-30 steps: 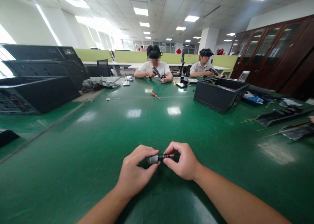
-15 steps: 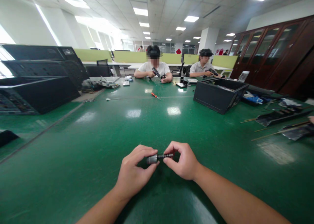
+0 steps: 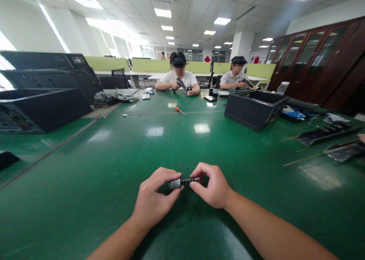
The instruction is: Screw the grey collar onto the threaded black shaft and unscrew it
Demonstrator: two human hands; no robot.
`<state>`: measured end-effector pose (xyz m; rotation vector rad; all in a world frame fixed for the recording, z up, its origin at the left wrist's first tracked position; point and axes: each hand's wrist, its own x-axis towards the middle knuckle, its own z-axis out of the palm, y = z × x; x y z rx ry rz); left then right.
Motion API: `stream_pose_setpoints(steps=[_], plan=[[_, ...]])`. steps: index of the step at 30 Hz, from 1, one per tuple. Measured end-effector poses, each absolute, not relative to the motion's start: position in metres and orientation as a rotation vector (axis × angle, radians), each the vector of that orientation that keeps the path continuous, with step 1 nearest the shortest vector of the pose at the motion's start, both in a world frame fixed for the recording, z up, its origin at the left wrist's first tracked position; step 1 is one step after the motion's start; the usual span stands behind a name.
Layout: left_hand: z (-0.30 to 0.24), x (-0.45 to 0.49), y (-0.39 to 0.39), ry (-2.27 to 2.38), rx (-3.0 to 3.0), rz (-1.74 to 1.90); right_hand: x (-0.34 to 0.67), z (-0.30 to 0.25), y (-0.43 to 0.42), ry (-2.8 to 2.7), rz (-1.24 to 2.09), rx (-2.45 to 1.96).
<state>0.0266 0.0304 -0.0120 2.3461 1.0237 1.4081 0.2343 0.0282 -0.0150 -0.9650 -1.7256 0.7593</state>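
Both my hands meet low in the middle of the view, just above the green table (image 3: 114,168). Between them is a small metal part (image 3: 180,182): a grey cylindrical end with a thin dark shaft. My left hand (image 3: 154,201) pinches the grey end between thumb and fingers. My right hand (image 3: 212,186) pinches the dark shaft's other end, fingers curled. The part lies roughly level, pointing left to right.
Stacked black computer cases (image 3: 42,92) line the left. An open black case (image 3: 253,110) stands at the right, with metal panels (image 3: 327,134) and thin rods beyond. A red screwdriver (image 3: 180,110) lies mid-table. Two people (image 3: 178,79) sit at the far end holding power tools.
Both hands and the part have drifted a little to the left and slightly up in the view; the grip is the same.
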Motion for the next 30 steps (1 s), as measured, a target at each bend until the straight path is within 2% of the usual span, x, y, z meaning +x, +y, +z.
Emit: stream_pose_setpoints(steps=[30], plan=[[-0.0121,0.0224,0.033,1.068,2.351,1.414,0.2336,-0.015,0.0296,-1.675,0.766,-0.966]])
